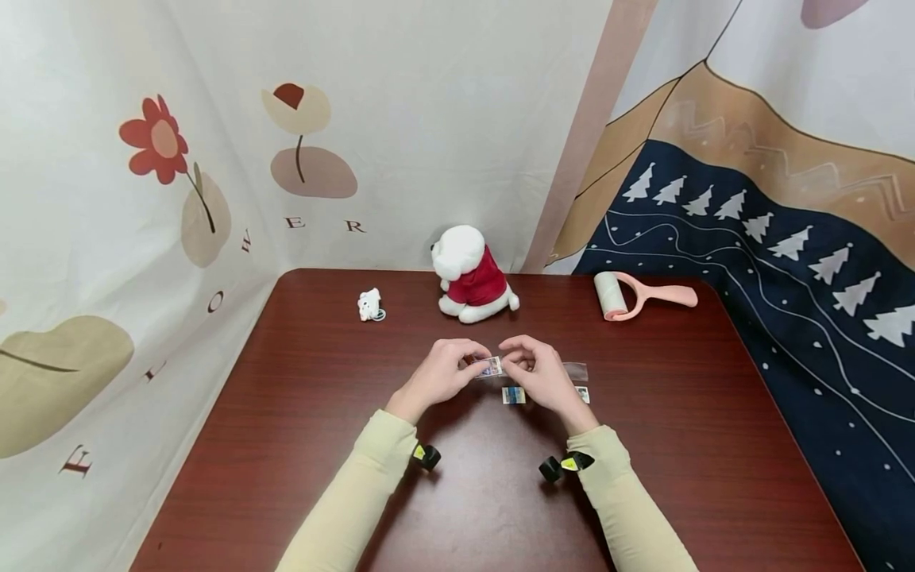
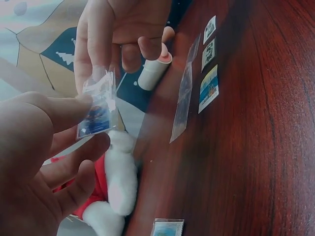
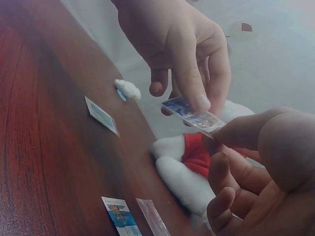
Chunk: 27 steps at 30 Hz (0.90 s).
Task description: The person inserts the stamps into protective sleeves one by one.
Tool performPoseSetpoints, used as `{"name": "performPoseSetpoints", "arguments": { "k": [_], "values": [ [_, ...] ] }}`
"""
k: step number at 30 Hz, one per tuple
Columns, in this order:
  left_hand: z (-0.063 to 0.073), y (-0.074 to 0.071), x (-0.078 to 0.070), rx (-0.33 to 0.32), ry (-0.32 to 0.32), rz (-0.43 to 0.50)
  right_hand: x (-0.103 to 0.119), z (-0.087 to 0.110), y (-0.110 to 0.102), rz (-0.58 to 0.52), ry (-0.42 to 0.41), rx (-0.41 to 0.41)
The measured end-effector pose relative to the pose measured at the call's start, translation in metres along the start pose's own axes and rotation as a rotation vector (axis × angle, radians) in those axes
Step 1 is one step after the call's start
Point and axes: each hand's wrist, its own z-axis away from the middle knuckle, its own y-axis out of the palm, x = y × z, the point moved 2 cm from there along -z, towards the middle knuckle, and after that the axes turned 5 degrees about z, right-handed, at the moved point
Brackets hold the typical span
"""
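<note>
A small postage stamp in a clear plastic sleeve (image 1: 493,366) is held up between both hands. My left hand (image 1: 443,372) pinches one end of it between thumb and fingers. At the sleeve's other end, the thumb and forefinger of my right hand (image 1: 545,380) pinch the plastic, as the right wrist view shows. Below the hands, a blue and yellow stamp (image 1: 513,395) lies flat on the table. Two smaller stamps lie in line with it, one a pale stamp (image 2: 210,29). Beside them is an empty-looking clear plastic strip (image 2: 184,96), partly hidden by the right hand in the head view.
Another sleeved stamp (image 3: 102,116) lies on the dark red-brown table (image 1: 300,477). A white plush toy in a red shirt (image 1: 477,278) sits at the back edge. A small white figure (image 1: 370,305) stands to its left, and a pink-handled lint roller (image 1: 643,296) lies back right.
</note>
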Motion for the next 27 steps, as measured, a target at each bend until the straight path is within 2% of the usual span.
{"name": "performPoseSetpoints", "arguments": {
  "k": [10, 14, 18, 27],
  "values": [
    [0.0, -0.001, 0.0, 0.006, -0.05, 0.078, -0.002, -0.001, 0.0, -0.007, 0.011, -0.029],
    [0.002, 0.0, 0.002, -0.018, -0.037, 0.094, -0.002, -0.001, -0.001, -0.011, 0.022, -0.073],
    [0.005, 0.0, 0.006, -0.05, -0.018, 0.079, -0.005, 0.0, -0.002, -0.013, 0.021, -0.101],
    [0.009, -0.002, 0.019, -0.068, -0.05, -0.008, -0.008, 0.001, -0.001, -0.001, 0.06, -0.088]
  ]
}}
